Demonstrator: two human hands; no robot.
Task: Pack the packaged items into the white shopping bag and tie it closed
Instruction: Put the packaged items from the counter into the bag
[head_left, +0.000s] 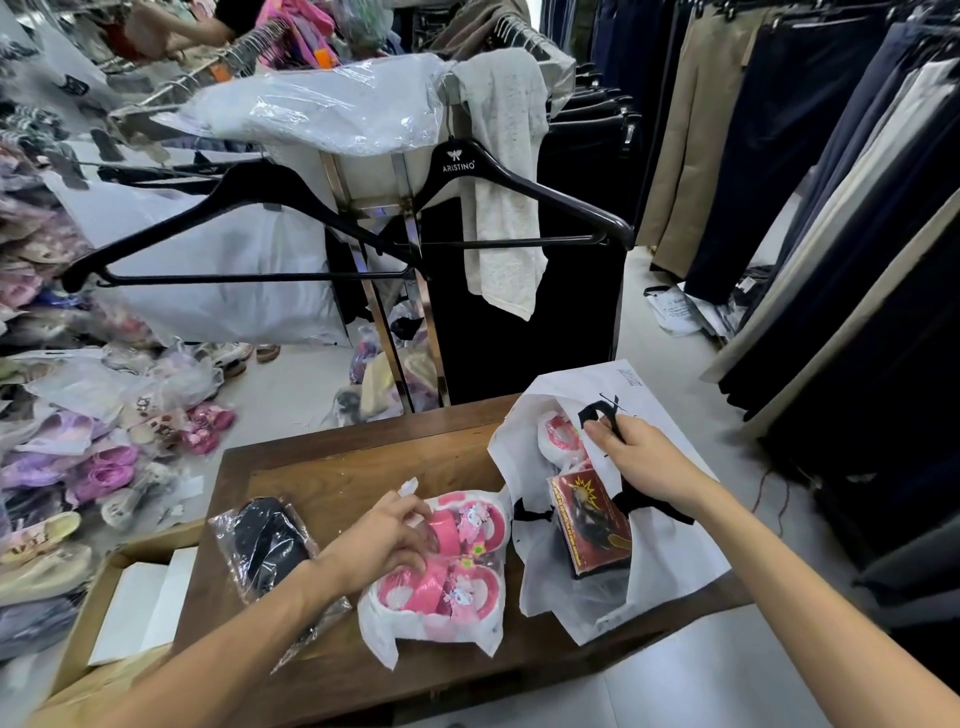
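Observation:
A white shopping bag (670, 566) lies open on the right end of the wooden table (332, 467). Inside it show a red box (592, 519) and a pink packaged item (561, 434). My right hand (644, 462) grips the bag's upper edge by its black handle and holds the mouth open. A clear packet of pink children's sandals (457, 566) lies in the middle of the table, and my left hand (384, 540) is closed on its left side. A clear packet with a black item (270, 545) rests further left, untouched.
A clothes rack with black hangers (457, 208) and a grey cloth stands just behind the table. Bagged shoes are piled at the left (104, 457). Dark trousers hang at the right (831, 208). A cardboard box (130, 597) sits beside the table's left side.

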